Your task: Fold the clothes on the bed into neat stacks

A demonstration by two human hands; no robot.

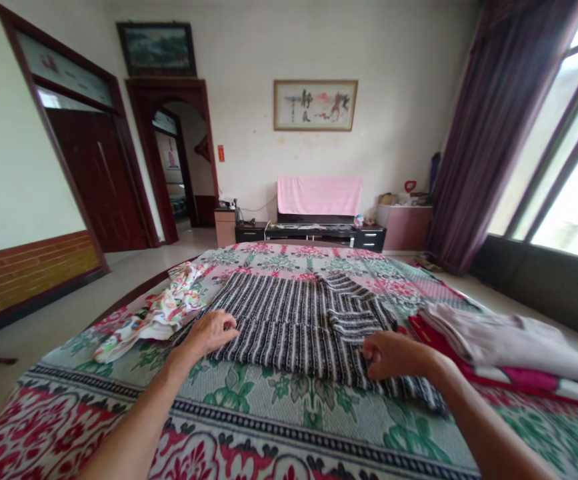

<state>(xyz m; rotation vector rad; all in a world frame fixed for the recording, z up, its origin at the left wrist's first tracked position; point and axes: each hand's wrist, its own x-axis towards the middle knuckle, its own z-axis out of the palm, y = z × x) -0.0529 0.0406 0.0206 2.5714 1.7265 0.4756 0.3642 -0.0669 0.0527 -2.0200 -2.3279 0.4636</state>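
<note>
A black-and-white striped knit sweater (279, 327) lies spread across the bed-like surface in front of me, one sleeve (353, 322) folded inward over its right part. My left hand (217, 331) is over the sweater's left edge, fingers loosely curled with a gap to the thumb and no cloth visible between them. At the right side, my right hand (383, 355) is closed against the striped knit near the folded sleeve; its fingertips are partly hidden. Striped fabric also extends beneath my right wrist toward the front right.
A crumpled white garment with colourful prints (161, 313) lies to the left. Folded clothes (513, 340), pale on top and red below, are stacked at right. A floral cover (313, 413) spreads underneath. Beyond stands a low black cabinet (253, 233) with a pink cloth (319, 195) above.
</note>
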